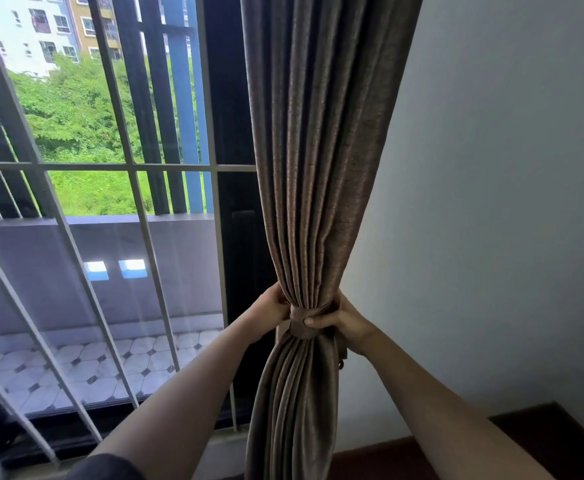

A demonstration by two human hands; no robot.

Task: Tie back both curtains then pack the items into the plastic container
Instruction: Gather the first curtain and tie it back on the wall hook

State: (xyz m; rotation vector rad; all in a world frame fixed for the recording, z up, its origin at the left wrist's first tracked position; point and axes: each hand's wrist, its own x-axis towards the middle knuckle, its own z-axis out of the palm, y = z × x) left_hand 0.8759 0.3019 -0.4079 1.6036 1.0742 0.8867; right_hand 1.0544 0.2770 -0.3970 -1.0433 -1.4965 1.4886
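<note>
Window grille point(134, 174): white metal bars cross the glass on the left, with green trees and apartment blocks beyond and a tiled balcony floor below.
Left hand point(272, 306): reaching up from the lower left on a bare forearm, it is curled around the left side of the gathered cloth at the band; its fingers go behind the fabric and cannot be seen.
Curtain point(318, 150): a brown pleated drape hanging between the grille and the wall, drawn in tight to a narrow waist low in the frame and flaring again beneath.
Tieback point(299, 323): a band of the same brown cloth wrapped around the curtain's waist, between the two hands.
Right hand point(339, 318): closed on the right side of the tieback, thumb pressed across the front of the band.
Wall point(491, 202): plain white, just right of the curtain, with dark skirting along its foot.
</note>
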